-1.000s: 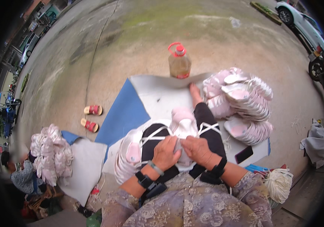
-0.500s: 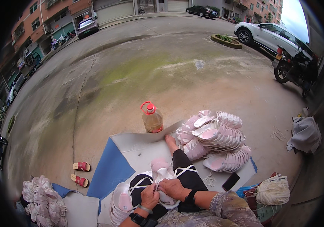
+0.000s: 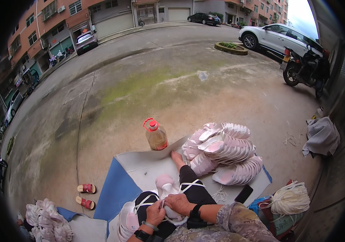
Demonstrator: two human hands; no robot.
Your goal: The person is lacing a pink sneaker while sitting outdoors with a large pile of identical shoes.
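"Pink and white, that upper (image 3: 166,188): where does it sit?"

"On the lap, between two thighs in dark trousers (image 3: 196,192), pink end pointing away from the body. White laces (image 3: 192,184) reach out from it across both thighs."

"And the hands?"

"Both are at its near part, almost meeting. The left hand (image 3: 155,213) is curled, its grip pinching at the edge. The right hand (image 3: 179,204) comes over from the other side, its grip also closed on the upper. Whether a lace runs between the fingertips is too small to tell."

"What is close by?"

"Nested uppers (image 3: 129,220) stand beside the left thigh. Beyond the right leg, a bigger stack (image 3: 225,151) lies on the grey and blue sheet (image 3: 140,173), with a dark phone (image 3: 244,194) just nearer. A bare foot (image 3: 177,159) rests toward the sheet's far edge."

"Past the sheet?"

"A bottle (image 3: 156,137) with a red cap and handle stands upright just behind that edge. Red sandals (image 3: 86,188) lie to the left on the concrete, and another pile (image 3: 47,222) of pink and white pieces is nearer, at lower left. On the right sit a bundle of white cord (image 3: 291,197) and, farther off, a grey cloth (image 3: 321,137). Beyond are a motorbike (image 3: 307,72) and a white car (image 3: 281,38)."
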